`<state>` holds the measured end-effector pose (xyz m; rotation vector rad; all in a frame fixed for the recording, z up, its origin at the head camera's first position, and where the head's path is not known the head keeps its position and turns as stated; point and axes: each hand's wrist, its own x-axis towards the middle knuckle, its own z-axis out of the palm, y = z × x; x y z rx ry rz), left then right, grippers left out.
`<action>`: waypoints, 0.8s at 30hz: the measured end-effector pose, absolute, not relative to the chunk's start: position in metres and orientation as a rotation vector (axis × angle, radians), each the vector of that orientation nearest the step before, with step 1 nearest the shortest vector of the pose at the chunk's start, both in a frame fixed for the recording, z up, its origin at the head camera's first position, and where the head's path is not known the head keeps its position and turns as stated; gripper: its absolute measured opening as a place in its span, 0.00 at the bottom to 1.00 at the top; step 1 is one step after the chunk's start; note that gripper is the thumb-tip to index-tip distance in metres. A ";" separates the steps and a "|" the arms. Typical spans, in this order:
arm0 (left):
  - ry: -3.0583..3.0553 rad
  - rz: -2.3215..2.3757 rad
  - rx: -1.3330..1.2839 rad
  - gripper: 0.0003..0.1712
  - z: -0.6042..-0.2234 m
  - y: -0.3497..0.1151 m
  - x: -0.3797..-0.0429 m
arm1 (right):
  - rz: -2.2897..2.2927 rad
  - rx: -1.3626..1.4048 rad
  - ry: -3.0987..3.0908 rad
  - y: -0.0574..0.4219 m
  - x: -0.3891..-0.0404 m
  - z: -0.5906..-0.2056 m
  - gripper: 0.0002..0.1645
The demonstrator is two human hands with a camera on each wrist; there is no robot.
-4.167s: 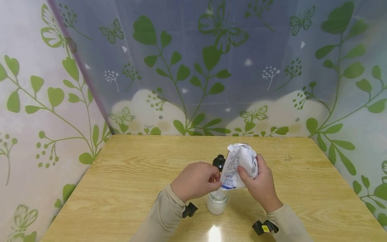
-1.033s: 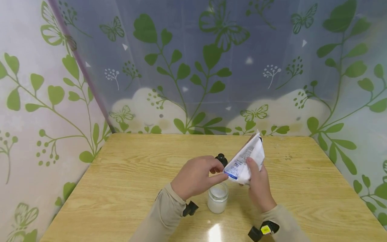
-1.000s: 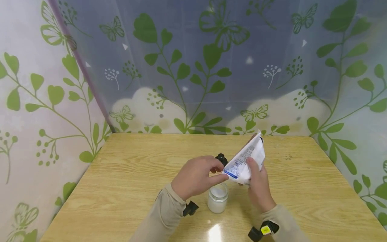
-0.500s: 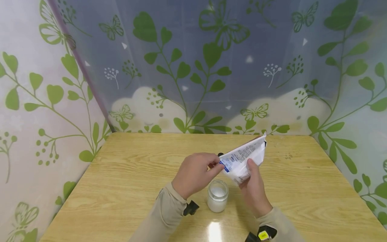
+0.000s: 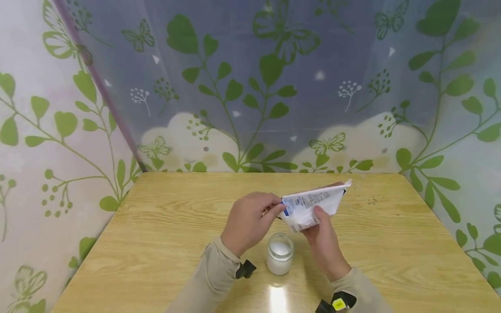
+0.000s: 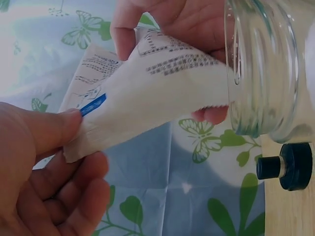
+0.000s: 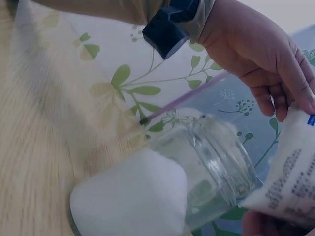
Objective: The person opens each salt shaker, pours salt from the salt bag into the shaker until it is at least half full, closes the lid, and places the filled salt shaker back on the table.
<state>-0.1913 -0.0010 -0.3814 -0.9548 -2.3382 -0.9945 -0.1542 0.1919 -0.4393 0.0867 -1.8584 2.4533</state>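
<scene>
A white printed packet [image 5: 318, 202] with a blue stripe is held between both hands, above and behind an open glass jar [image 5: 279, 258]. My left hand [image 5: 246, 221] pinches its blue-striped corner between thumb and fingers. My right hand [image 5: 326, 250] grips the packet's lower side, thumb across the front. In the right wrist view, white fine contents [image 7: 128, 196] fill the lower part of the jar, and its upper part is clear glass. The left wrist view shows the packet [image 6: 147, 93] creased near the pinched corner. What the packet contains is hidden.
A black knobbed cap [image 6: 295, 167] stands beyond the jar, mostly covered by the left hand and packet in the head view. The wooden table [image 5: 176, 208] meets a leaf-and-butterfly patterned curtain [image 5: 235, 87] at the back. Each wrist wears a small black camera [image 5: 245, 269].
The packet has swung from a steep slant to nearly level, its striped corner rising to the left. Both hands moved slightly left with it, and the jar's mouth is now uncovered.
</scene>
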 end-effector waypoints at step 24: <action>-2.047 -1.027 -1.122 0.05 -0.381 -0.010 -0.201 | 0.664 0.697 -2.026 0.221 -0.157 -0.382 0.30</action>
